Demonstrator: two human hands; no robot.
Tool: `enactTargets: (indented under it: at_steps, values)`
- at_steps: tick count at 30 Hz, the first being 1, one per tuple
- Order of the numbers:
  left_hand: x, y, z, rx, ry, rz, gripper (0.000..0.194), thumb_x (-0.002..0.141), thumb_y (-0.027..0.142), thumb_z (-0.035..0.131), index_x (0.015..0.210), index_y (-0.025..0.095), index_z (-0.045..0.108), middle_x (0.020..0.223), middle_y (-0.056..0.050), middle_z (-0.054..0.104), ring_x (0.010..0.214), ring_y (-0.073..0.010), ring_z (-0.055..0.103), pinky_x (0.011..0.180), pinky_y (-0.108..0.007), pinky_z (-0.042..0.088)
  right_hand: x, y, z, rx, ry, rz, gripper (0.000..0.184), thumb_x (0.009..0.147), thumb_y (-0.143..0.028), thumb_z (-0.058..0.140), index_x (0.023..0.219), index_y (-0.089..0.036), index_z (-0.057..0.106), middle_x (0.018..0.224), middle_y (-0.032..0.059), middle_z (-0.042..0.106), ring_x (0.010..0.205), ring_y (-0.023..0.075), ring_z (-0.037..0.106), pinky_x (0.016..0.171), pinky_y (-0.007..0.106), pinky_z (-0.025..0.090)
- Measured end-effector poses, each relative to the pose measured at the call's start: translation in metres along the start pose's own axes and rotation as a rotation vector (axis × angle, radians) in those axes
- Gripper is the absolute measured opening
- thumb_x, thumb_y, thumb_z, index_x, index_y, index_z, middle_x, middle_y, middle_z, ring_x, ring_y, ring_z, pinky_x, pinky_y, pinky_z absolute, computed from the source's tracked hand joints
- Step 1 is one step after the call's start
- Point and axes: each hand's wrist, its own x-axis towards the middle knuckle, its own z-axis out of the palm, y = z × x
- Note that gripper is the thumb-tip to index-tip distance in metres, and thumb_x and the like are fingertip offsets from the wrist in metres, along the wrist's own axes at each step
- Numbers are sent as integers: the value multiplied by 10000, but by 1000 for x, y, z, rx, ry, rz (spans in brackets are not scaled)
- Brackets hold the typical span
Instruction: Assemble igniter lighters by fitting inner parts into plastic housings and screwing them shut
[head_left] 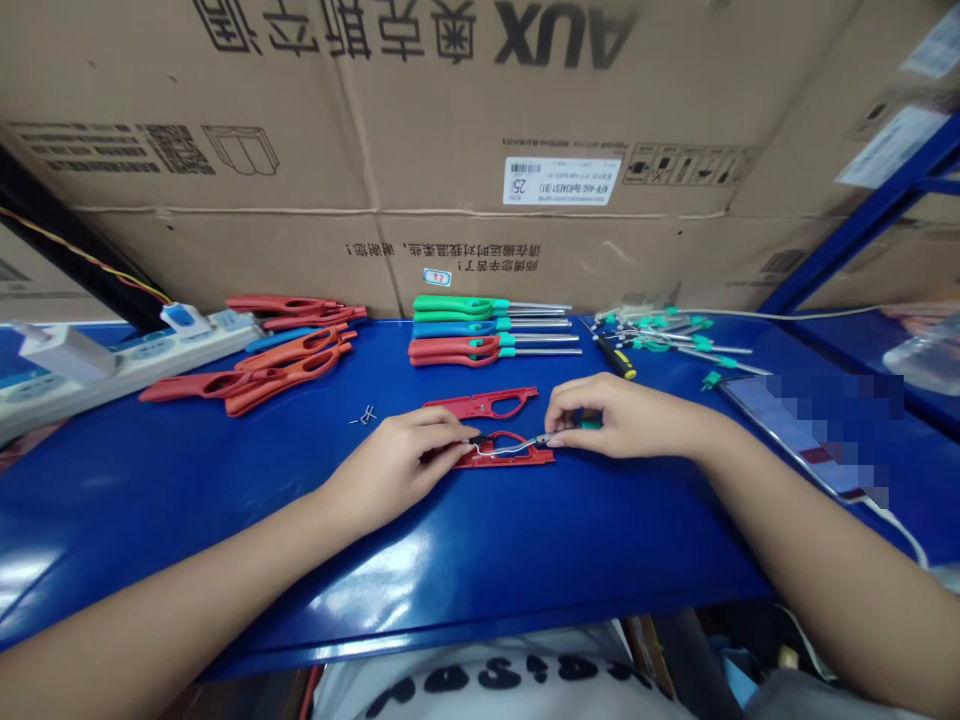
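Red shell half (pixel 496 461) beneath, left hand (pixel 405 455) pinches a black part (pixel 477 440); right hand (pixel 604 415), apparently, a metal piece (pixel 541 440).

The location is an assembly workshop, indicated by the blue tabletop (pixel 525 540), handle casings (pixel 251 396) left of the left grip (pixel 409 455), and a screwdriver (pixel 619 360) beyond the right grip (pixel 611 415).

Fairly bright, mostly even light on the carton (pixel 435 180); source out of frame. White glare on the blue tabletop (pixel 600 540) near its front edge, another patch far left. Dim underneath. Wide-angle stretch toward the sides, right edge smeared. Blocky pixelation over the phone (pixel 757 412). Thin white wire (pixel 495 454) looks soft.
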Motion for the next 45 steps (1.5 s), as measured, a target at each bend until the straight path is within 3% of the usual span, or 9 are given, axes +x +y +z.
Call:
enactTargets:
  at_steps: [10,21,34,41,45]
  values:
    - [1,2,-3,7,8,-3,194,965,206,592,1064,177,756,957,-48,738,852,-158,709,794,-270,576,-3,-6,-1,45,-34,51,168,905,-305,648,977,-175,727,895,51,731,790,168,666,725,297,522]
    - [1,3,-3,22,-15,4,173,954,202,615,1036,189,766,961,-43,739,857,-160,705,786,-273,567,-1,-3,3,-45,-64,-55,186,936,-293,633,949,-191,787,905,60,720,845,178,659,781,310,508]
    - [0,3,-3,1,-21,-31,184,958,230,612,1045,193,769,957,-51,739,851,-170,705,771,-290,563,-2,-11,5,-255,-81,-75,214,954,-203,572,931,-200,784,862,52,691,791,170,640,715,280,465]
    - [1,7,-3,4,-27,-38,202,965,206,573,1029,192,764,963,-54,741,861,-175,708,786,-299,567,-1,-8,6,-245,-59,-101,216,943,-155,564,878,-181,768,811,50,669,745,164,622,706,290,463]
    - [2,8,-3,10,-10,-46,228,971,221,551,1035,182,767,962,-63,745,844,-176,711,776,-297,572,1,-8,8,-224,-35,-64,164,927,-159,589,892,-176,748,870,62,695,811,181,636,749,304,478]
